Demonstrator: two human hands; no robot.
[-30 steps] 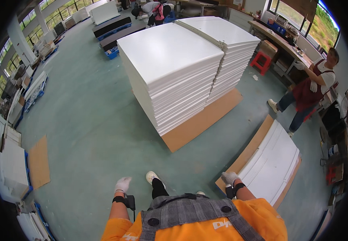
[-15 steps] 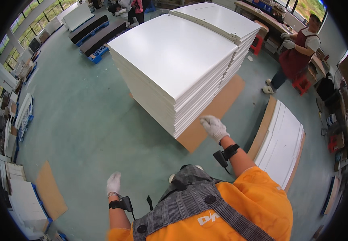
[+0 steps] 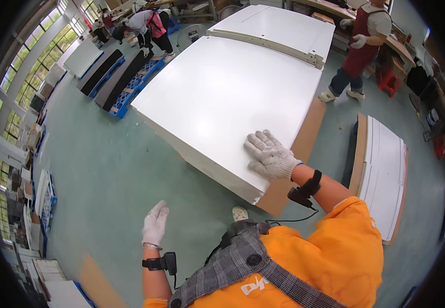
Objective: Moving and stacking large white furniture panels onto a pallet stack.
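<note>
A tall stack of large white panels [image 3: 222, 97] fills the middle of the view, resting on a brown board [image 3: 297, 164]. My right hand [image 3: 270, 155], in a white knit glove, lies flat with fingers spread on the top panel near its closest corner. My left hand [image 3: 155, 225], also gloved, hangs free over the green floor to the left of the stack, fingers loosely apart and holding nothing. Both wrists carry black straps.
A second white stack [image 3: 284, 28] stands behind the first. A lower pile of white panels [image 3: 387, 169] lies on the floor at right. A person in a red apron [image 3: 361, 46] stands at back right; others bend over near blue pallets [image 3: 130, 87] at back left.
I have come up close to the stack. My right hand rose from my side and now rests on the top panel; my left hand stays low at my side.
</note>
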